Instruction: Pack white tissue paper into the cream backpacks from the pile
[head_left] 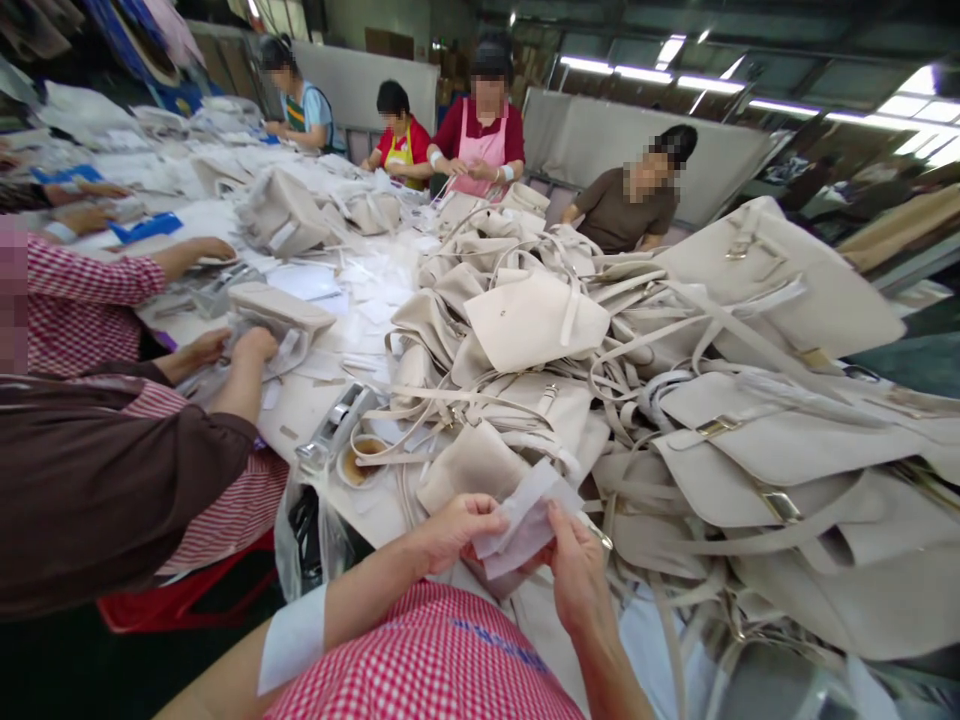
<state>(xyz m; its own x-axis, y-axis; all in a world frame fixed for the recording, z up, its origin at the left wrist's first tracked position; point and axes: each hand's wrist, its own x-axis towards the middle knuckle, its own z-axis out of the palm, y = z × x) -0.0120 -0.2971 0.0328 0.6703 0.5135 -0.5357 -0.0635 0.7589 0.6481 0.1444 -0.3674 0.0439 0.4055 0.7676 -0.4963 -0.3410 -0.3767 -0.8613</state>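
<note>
Both of my hands hold a small pale, whitish piece of paper or film (525,520) just above my lap. My left hand (454,532) pinches its left edge with curled fingers. My right hand (574,572) grips its right side, thumb on top. Right behind the piece lies a cream leather bag (480,462) with long straps, at the near edge of a big heap of similar cream bags (750,440) with gold buckles. My red checked apron (427,660) fills the bottom of the view.
A long white table (315,400) carries paper scraps, a metal tool (334,428) and a small cup of brown glue (358,462). Co-workers sit along the left side and at the far end. A plastic bag (307,530) hangs at the table edge.
</note>
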